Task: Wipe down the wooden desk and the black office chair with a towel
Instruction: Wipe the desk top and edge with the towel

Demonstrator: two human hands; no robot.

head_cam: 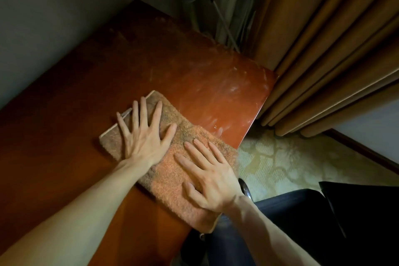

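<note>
so the folded towel [166,177] is lying flat on the wooden surface [194,75], close to its edge, with both hands on top of it. Left hand [144,138] is spread wide and pressing down on the far end, right hand [211,181] is flat on the near end, fingers straight. Neither one is actually gripping anything, just palms down

The bit of towel under the right wrist hangs slightly past the edge, so imo that's the main risk: push toward the right and that end could slide off and drag the rest with it, since nothing's pinching it. Flat palms can also skate over the cloth instead of moving it

Past the fingertips there's a patch of pale dusty smears, looks like that part hasn't been done yet. Sweep it off the edge and it lands on the patterned carpet [269,162] right of the right hand

Beyond that the curtain [323,49] crowds the far corner and a thin cable [224,24] drops behind it, both could snag the towel. The black chair [362,211] sits right of the right forearm, untouched as far as I can tell
</note>
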